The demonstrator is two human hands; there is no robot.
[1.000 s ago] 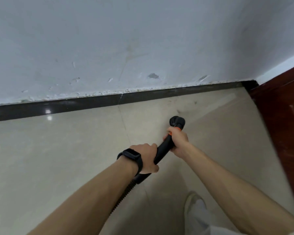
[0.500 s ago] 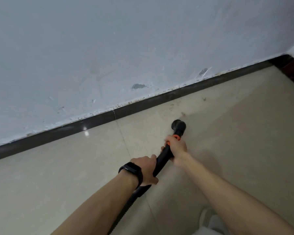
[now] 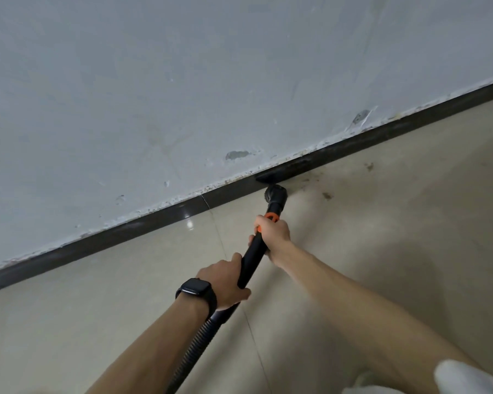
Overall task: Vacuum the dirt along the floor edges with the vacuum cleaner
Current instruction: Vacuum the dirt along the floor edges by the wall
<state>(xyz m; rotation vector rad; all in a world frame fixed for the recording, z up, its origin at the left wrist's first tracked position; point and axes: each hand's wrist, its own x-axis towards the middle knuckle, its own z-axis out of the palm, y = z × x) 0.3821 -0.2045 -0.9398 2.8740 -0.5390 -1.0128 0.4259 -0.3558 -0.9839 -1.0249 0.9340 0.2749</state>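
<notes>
Pushed fwd to wall (image 3: 182,81): vacuum nozzle (image 3: 275,193) now touching black skirting (image 3: 125,231), dirt specks (image 3: 327,196) just to its R on floor (image 3: 396,228). L hand (image 3: 225,282) wrapped round wand (image 3: 252,260) lower down; R hand (image 3: 272,233) gripping below orange collar (image 3: 271,216).

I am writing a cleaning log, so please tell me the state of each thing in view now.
left hand, grips the wand near the hose.
right hand, grips the wand below its orange collar.
nozzle, down at the baseboard.
dirt, specks lying on the floor right of the nozzle.
wall, paint chipped.
</notes>
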